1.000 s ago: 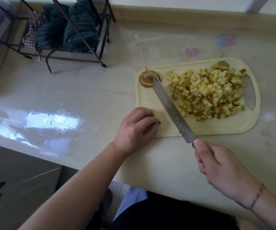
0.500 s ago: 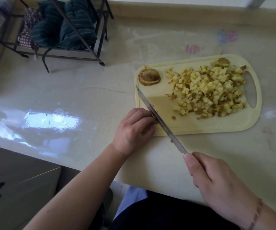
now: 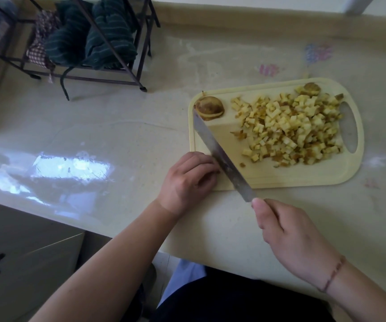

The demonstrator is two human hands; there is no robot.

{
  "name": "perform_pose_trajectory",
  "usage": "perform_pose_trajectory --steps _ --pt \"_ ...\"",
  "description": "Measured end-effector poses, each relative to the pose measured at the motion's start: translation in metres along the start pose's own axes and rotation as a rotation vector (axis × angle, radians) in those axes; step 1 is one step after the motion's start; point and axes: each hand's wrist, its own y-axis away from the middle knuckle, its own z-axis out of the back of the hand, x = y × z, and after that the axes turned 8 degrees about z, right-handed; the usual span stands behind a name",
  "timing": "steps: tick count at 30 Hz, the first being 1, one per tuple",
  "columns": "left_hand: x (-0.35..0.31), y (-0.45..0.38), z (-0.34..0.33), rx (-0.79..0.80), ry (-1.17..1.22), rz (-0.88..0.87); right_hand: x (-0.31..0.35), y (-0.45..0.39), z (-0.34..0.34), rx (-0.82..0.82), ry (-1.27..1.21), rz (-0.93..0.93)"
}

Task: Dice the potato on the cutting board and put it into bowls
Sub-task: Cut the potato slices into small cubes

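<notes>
nearest the camera, the right hand [image 3: 296,242] is wrapped around the handle of the knife [image 3: 222,156], the handle itself hidden inside the curled fingers, with the thumb lying up toward the base of the blade. the blade runs diagonally away across the left part of the cutting board [image 3: 268,177], its tip ending right by the potato end piece [image 3: 210,108] in the far left corner of the board. just left of the blade, the left hand [image 3: 187,180] sits at the near left corner of the board with its fingers curled under, knuckles close against the flat of the blade; whether it pins a last scrap of potato beneath them cannot be told, since the fingertips are hidden. beyond the blade, the diced potato [image 3: 292,129] lies heaped over the right half of the board, with a second rounded offcut [image 3: 311,89] at the far edge. by the look of it the dicing is all but finished and the work is at the last trimming or gathering stage. no bowl shows anywhere on the counter [image 3: 117,126], so the next move probably calls for bringing one close, then sweeping the cubes together with the blade. farthest off, a dark wire rack [image 3: 108,75] holds striped cloths [image 3: 94,36].
</notes>
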Motion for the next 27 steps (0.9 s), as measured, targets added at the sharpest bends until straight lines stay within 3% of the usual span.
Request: perform_pose_trajectory --steps 7,14,27 --pt "-0.004 0.001 0.004 -0.018 0.008 0.023 -0.006 0.005 0.012 0.012 -0.126 -0.062" --pt "-0.01 0.014 0.012 -0.064 0.002 0.122 0.016 0.017 0.006 0.056 -0.069 0.004" --pt "-0.006 0.01 0.005 -0.078 -0.018 0.108 0.016 0.018 -0.003 0.051 0.011 0.02"
